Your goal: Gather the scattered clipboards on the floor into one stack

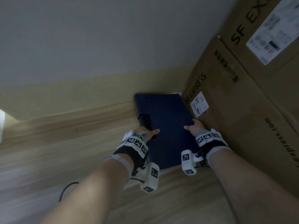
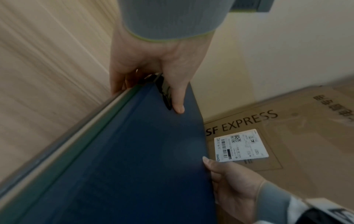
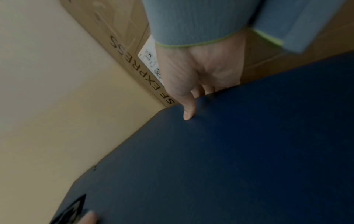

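Both hands on the clipboard stack, far corner by wall & boxes

Left hand (image 1: pixel 148 132) and right hand (image 1: pixel 194 128) each grip the stack (image 1: pixel 168 126), thumbs on top, fingers under the side edges. Risk: boards underneath could slip out if tilted, or the right edge catch a box (image 1: pixel 234 110). Boxes shut, contents unseen.

wooden floor (image 1: pixel 64 143) under cardboard boxes (image 1: pixel 242 118)

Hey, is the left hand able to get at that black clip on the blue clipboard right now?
Probably yes: the left hand already grips that edge of the blue clipboard, its thumb lying beside the black clip with nothing between.
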Demonstrator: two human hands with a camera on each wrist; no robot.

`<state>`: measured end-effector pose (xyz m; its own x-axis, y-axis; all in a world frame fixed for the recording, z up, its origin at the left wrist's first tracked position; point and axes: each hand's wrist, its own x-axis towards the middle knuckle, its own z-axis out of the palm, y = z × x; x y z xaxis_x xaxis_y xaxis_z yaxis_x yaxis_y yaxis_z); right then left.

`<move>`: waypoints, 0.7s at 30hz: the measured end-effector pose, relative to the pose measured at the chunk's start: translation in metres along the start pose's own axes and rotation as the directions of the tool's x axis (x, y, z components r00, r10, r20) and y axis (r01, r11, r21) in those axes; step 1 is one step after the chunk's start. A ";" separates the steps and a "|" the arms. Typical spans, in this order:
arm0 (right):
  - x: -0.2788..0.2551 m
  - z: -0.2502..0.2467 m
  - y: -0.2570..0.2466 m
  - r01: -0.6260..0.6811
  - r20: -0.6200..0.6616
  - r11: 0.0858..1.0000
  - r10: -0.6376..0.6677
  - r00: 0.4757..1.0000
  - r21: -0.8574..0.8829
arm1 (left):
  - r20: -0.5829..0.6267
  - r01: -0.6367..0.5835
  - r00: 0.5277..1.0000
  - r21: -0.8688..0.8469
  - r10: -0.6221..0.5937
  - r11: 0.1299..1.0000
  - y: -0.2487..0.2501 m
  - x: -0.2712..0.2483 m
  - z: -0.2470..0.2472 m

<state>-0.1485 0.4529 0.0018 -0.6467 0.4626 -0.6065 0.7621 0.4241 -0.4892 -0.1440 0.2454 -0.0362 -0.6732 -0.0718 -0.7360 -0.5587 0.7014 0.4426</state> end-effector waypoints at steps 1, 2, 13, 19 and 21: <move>0.001 0.000 0.000 -0.002 -0.003 1.000 0.002 1.000 -0.010 | 0.004 0.008 1.000 0.027 -0.008 1.000 0.002 -0.002 0.001; 0.003 0.001 0.001 0.003 -0.006 1.000 -0.003 1.000 -0.015 | 0.004 0.013 1.000 0.047 -0.013 0.999 0.004 -0.005 0.001; -0.004 0.001 0.008 0.094 0.012 0.978 -0.093 0.996 -0.186 | -0.063 0.064 0.997 0.191 -0.053 0.980 0.000 -0.009 0.007; -0.017 0.005 0.006 0.104 0.014 0.958 -0.104 0.995 -0.267 | -0.043 0.016 0.999 0.122 -0.011 0.992 -0.012 -0.022 -0.002; -0.024 0.006 -0.003 0.179 0.016 0.962 -0.180 0.984 -0.206 | -0.060 -0.017 0.998 0.108 0.024 0.994 -0.022 -0.025 -0.006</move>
